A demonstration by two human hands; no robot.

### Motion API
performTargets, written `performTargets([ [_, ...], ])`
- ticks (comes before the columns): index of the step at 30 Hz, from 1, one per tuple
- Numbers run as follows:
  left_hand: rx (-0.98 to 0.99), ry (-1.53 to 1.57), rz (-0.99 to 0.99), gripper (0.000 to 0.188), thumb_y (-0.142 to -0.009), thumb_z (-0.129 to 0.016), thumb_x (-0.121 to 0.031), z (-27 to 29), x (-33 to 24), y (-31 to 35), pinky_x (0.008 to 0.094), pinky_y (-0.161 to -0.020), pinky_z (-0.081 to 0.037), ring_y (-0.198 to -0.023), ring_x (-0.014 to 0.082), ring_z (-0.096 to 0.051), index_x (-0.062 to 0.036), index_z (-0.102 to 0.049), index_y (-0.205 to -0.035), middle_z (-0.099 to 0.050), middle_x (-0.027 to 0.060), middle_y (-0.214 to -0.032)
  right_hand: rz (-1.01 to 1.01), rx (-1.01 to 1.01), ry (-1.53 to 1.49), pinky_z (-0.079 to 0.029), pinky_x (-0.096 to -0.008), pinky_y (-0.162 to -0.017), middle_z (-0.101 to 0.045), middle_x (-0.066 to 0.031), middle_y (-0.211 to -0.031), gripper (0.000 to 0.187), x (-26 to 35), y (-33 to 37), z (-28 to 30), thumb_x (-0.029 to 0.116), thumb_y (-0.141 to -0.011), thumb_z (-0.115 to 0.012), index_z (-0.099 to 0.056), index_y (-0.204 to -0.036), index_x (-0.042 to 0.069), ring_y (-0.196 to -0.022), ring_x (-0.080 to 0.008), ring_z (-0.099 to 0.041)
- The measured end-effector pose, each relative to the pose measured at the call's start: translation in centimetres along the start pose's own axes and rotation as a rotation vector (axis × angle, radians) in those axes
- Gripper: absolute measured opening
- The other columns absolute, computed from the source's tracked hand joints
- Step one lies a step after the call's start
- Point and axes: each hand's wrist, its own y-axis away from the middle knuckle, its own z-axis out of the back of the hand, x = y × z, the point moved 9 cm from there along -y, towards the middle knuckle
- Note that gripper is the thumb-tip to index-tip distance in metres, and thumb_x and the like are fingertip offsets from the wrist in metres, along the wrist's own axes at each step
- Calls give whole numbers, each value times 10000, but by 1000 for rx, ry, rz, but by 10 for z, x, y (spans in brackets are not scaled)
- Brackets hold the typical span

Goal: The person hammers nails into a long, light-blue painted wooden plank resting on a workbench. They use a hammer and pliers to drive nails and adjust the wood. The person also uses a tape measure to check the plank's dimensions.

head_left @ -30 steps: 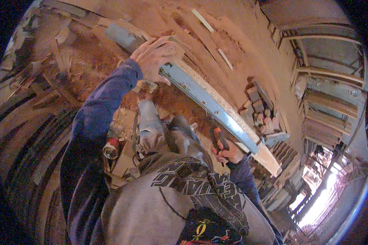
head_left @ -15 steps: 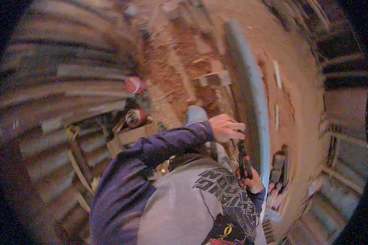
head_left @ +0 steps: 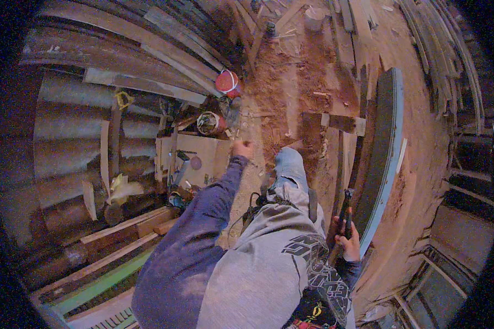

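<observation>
My right hand (head_left: 350, 241) is wrapped round a pair of black pliers (head_left: 347, 213) with orange marks, jaws pointing up and away from me. Close beside it on the right runs a long dark beam (head_left: 381, 148) with a light blue edge. My left hand (head_left: 242, 149) reaches forward over the sawdust-covered ground, its fingers curled closed. Whether anything is in those fingers is hidden. Just beyond it stand an open red tin (head_left: 209, 124) and a red bucket (head_left: 227, 82).
A wood block (head_left: 341, 123) lies across the boards by the beam's near side. Long planks (head_left: 175, 41) are stacked at the far left, with more lumber (head_left: 439, 60) at the far right. A green-edged strip (head_left: 107, 282) lies low on the left.
My left hand has moved away from the beam and the pliers, out to the left toward the red tin. The view has turned leftward. The pliers stay in my right hand.
</observation>
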Motion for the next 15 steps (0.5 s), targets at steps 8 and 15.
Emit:
performTargets([
  [8,-352,-339,458,359,-807,-653,-391,118,150,-22,448,-657,-515,-713,324,-681,-37,-708,-795,-683,181,-726,-6,-112,13,-461,-305,-948,-567,-153,-1299,617,-18,0,37,-43,-725,-533,-439,-1335,-56,-1180,-219,-566],
  [15,228,-400,121,405,-820,-630,-440,-58,91,35,455,-687,-512,-753,332,-678,-44,-709,-850,-686,188,-776,-25,-234,-77,-457,-347,-989,-575,-152,-1267,613,-44,15,73,-2,-736,-599,-450,-1328,-52,-1150,-255,-583],
])
